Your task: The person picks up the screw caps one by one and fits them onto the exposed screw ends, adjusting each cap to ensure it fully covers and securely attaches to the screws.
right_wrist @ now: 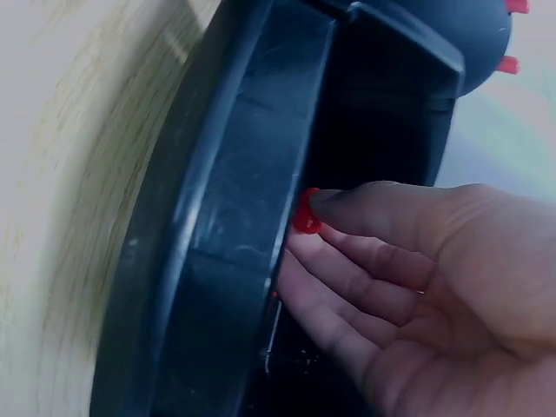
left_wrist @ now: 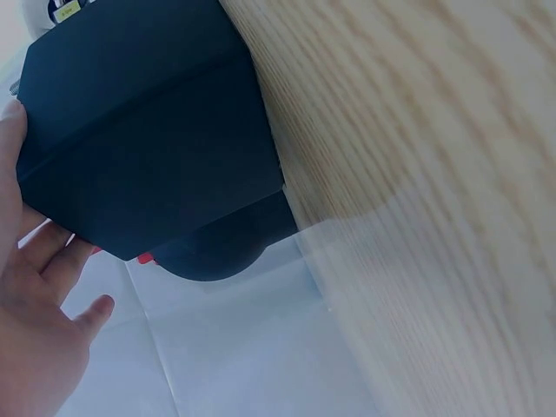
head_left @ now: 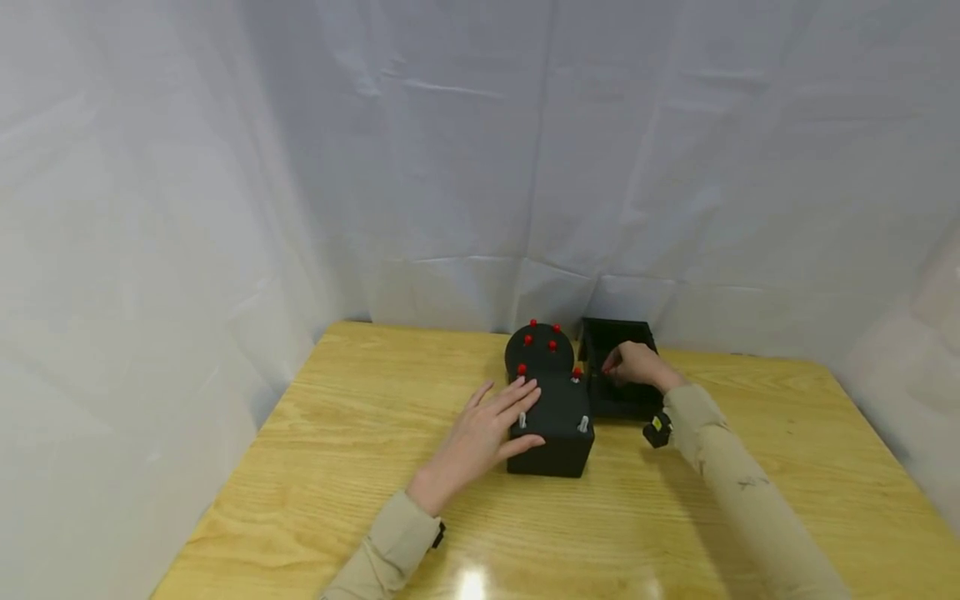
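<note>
A person in tan sleeves works at a wooden table hung round with white sheeting. Nearest the camera, the left hand lies spread, fingers straight, flat against the left side and top of a black block, steadying it without gripping. The block carries silver pins at its near corners and red pegs on its rounded far end.

Just beyond, to the right and touching the block, sits an open black tray. The right hand reaches into it; the right wrist view shows thumb and fingertips pinching a small red peg close against the tray's inner wall.

The peg is small and held only at the fingertips, so it could slip and drop back into the tray as it clears the wall. The block, merely pressed, could shift if pushed from the tray side.
</note>
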